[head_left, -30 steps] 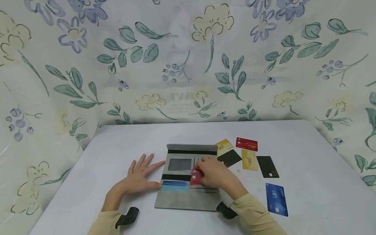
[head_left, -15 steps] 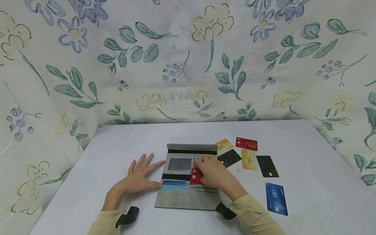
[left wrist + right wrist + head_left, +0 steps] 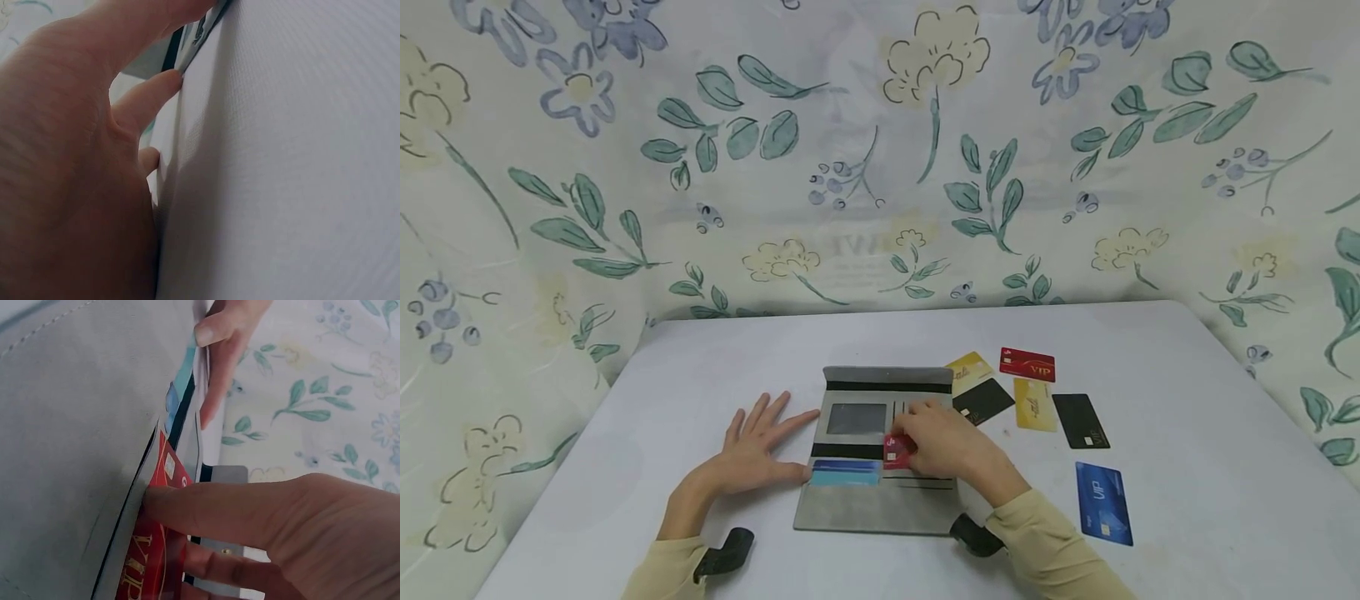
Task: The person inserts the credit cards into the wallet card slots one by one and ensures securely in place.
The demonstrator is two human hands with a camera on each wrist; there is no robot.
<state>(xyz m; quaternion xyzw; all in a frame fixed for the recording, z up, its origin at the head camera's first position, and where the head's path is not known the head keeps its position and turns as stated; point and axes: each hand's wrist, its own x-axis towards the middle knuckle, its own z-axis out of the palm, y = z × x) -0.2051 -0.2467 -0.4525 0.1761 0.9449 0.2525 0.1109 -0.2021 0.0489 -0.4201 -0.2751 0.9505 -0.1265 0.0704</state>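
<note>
A grey wallet lies unfolded on the table. My right hand pinches a red VIP card at the wallet's right-side slots. In the right wrist view the thumb lies on the face of the red card, and its lower edge sits behind the lip of a grey slot. My left hand rests with fingers spread, thumb and index tips at the wallet's left edge. Blue cards fill the left-side slots, below a clear window.
Right of the wallet lie a gold card, a black card at its edge, another red VIP card, a second gold card, a second black card and a blue VIP card. A floral cloth hangs behind the table.
The head view has shifted slightly. Both hands, the wallet and the pinched red card keep nearly the same places.
</note>
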